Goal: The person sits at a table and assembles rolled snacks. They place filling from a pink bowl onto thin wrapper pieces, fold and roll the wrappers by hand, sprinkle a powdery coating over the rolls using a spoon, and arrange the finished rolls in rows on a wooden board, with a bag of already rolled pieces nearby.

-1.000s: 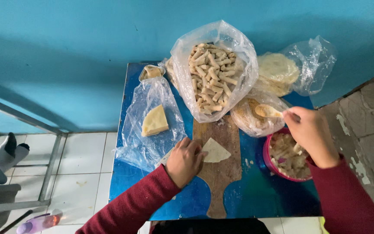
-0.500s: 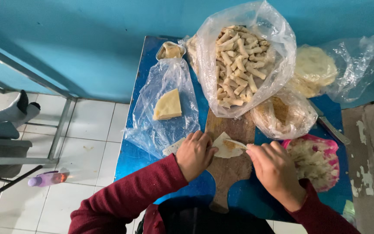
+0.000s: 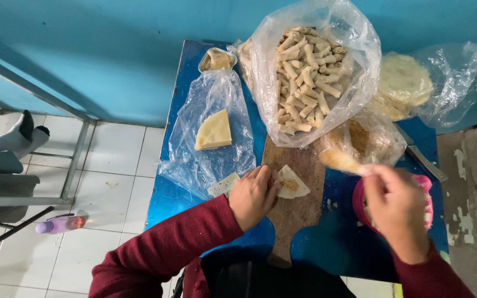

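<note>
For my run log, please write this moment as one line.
left hand: pins wrapper triangle on wooden board | right hand: holds blurred spoon above board | filling on wrapper | bag of rolls behind

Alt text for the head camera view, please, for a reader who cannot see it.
The left hand presses a small dough wrapper with filling onto a wooden board, while the right hand lifts a blurred spoon. On the blue table stands a clear bag of finished rolls.

Pale triangular wrapper [image 3: 292, 184] lies flat on the wooden board, filling dabbed at centre; blurred spoon [image 3: 342, 161] hovers just right.
</note>
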`<state>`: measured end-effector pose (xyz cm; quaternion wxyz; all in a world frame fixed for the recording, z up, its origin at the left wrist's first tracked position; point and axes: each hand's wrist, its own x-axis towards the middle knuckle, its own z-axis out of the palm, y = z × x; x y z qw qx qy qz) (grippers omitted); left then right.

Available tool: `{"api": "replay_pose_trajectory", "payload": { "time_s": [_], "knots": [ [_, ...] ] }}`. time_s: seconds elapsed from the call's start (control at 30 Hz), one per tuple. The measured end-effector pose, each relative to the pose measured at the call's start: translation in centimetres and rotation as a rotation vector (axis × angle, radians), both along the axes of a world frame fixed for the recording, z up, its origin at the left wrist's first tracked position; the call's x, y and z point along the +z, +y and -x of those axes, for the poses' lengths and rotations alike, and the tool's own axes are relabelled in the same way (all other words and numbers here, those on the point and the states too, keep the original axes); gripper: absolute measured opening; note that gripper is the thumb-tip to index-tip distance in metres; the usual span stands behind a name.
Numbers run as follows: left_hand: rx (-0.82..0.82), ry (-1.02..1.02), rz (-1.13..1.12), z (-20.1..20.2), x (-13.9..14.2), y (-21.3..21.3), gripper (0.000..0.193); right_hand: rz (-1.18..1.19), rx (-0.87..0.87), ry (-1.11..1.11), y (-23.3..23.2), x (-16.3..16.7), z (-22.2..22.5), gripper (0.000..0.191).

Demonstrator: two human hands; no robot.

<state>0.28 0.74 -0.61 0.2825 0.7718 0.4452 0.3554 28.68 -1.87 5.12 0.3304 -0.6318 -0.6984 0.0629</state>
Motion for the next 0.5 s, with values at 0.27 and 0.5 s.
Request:
{"api": "replay_pose_trajectory", "payload": {
  "time_s": [0.27, 0.5],
  "knots": [
    [0.01, -0.059, 0.081, -0.8, -0.1, 0.8, 0.023, -0.306, -0.211, -0.728, 1.4, 2.3, 1.6, 0.033],
    [-0.068, -0.135, -0.012, -1.4, 0.3, 0.3, 0.018, 0.074, 0.297, -0.149, 0.8, -1.4, 6.7, 0.021]
  ]
}}
